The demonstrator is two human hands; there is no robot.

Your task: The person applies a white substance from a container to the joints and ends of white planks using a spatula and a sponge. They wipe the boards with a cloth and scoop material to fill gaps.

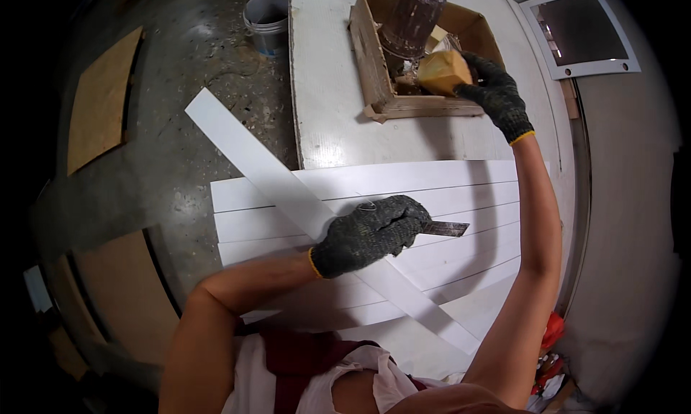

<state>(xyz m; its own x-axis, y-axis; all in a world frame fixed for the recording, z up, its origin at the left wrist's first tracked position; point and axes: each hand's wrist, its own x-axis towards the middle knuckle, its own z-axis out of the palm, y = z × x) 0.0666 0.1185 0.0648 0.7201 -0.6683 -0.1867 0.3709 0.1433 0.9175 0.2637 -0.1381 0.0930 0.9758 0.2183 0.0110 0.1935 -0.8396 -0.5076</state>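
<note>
My left hand (371, 234), in a dark knit glove with a yellow cuff, is closed around a dark, flat blade-like tool (447, 229). Its slanted end sticks out to the right; the rest is hidden in the glove. Under that hand a loose white strip (248, 155) lies diagonally across several white boards (461, 191) set side by side. My right hand (495, 94), gloved alike, grips a yellow block (443, 71) from its right side, at the front of a worn cardboard box (425, 110). Whether the block is foam or wood I cannot tell.
A dark, stained jar-like container (416, 18) leans in the box among scraps. The white table (327, 112) carries the box and boards. On the floor to the left stand a grey bucket (268, 25) and a wooden panel (105, 97). A white-framed dark panel (581, 31) is at the far right.
</note>
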